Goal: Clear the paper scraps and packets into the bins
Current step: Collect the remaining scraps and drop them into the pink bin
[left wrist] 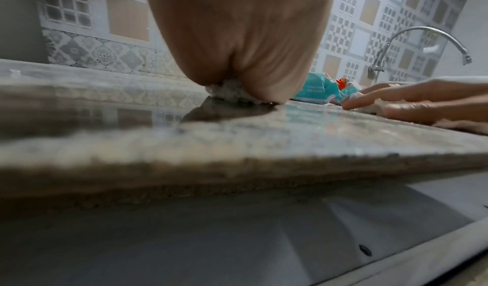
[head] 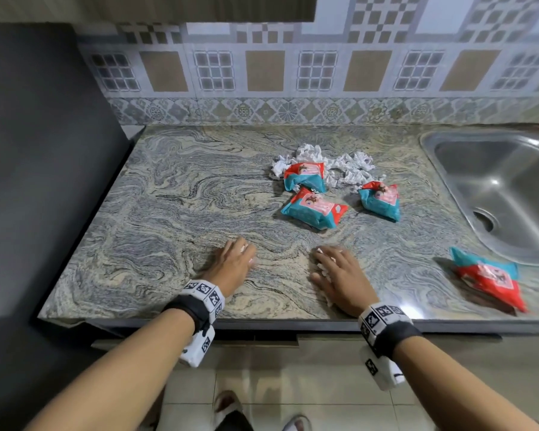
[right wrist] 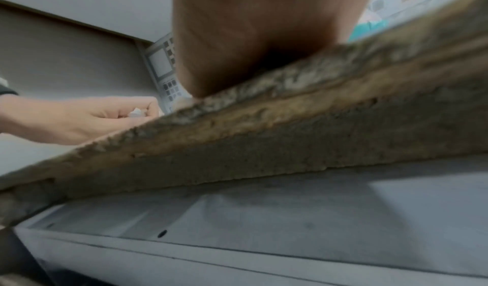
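My left hand (head: 235, 259) rests on the marbled counter (head: 175, 213) near its front edge, fingers curled round a small white paper scrap (right wrist: 136, 112). The right hand (head: 336, 273) lies flat beside it, straight fingers pressing white paper scraps (head: 323, 269) onto the stone. Further back, a heap of crumpled white paper (head: 333, 161) lies behind three red and teal packets (head: 315, 208), (head: 305, 177), (head: 381, 200). Another packet (head: 492, 279) lies at the right by the sink. In the left wrist view, a scrap (left wrist: 229, 91) shows under my palm.
A steel sink (head: 504, 185) is set into the counter at the right, with a tap (left wrist: 422, 40) behind it. A dark appliance side (head: 38, 166) bounds the counter on the left. Tiled wall runs along the back. No bin shows in any view.
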